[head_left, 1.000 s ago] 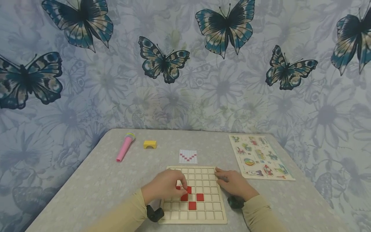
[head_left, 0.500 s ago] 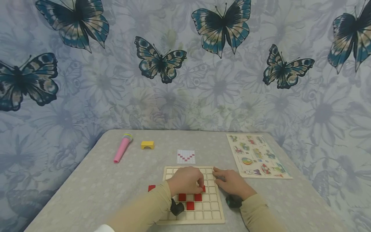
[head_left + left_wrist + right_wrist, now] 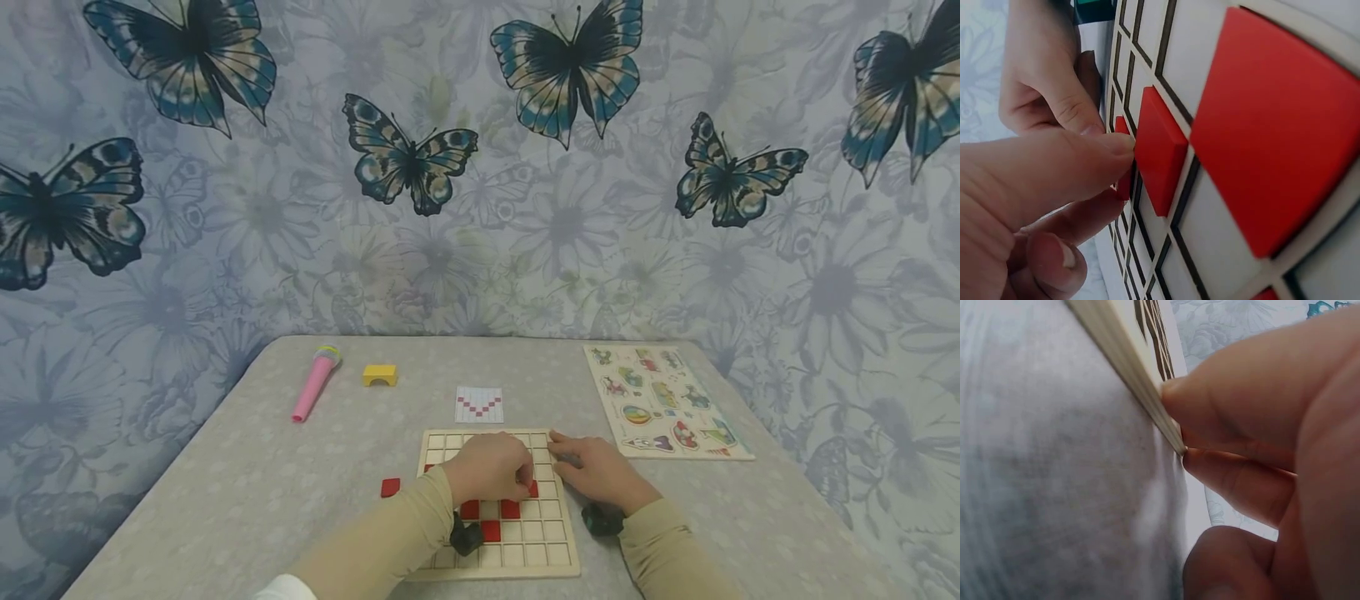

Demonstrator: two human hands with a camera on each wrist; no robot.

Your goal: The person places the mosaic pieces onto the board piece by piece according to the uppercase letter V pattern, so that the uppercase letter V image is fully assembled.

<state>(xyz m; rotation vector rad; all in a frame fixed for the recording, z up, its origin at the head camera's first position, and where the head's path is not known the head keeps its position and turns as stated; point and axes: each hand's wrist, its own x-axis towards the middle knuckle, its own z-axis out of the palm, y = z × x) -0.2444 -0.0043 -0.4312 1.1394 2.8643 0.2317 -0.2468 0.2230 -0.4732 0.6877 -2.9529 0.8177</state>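
My left hand (image 3: 491, 468) reaches over the wooden grid board (image 3: 517, 573) and pinches a red square tile (image 3: 533, 490) between thumb and fingers at a cell on the right side. Several more red tiles lie in the grid, one of them a lower tile (image 3: 490, 531); the left hand and sleeve hide part of the grid. In the left wrist view a near tile (image 3: 1279, 131) appears large. My right hand (image 3: 600, 473) rests at the board's upper right corner, with thumb and a finger pressing against its edge.
One loose red tile (image 3: 390, 487) lies left of the board. Behind it is a small pattern card (image 3: 479, 405). A pink toy microphone (image 3: 315, 387) and yellow block (image 3: 380, 375) stand back left; a picture puzzle board (image 3: 663, 404) lies right.
My left hand has moved right across the board with a red tile, uncovering the loose tile on the table. The right hand stays at the board's edge. The head view has shifted slightly.
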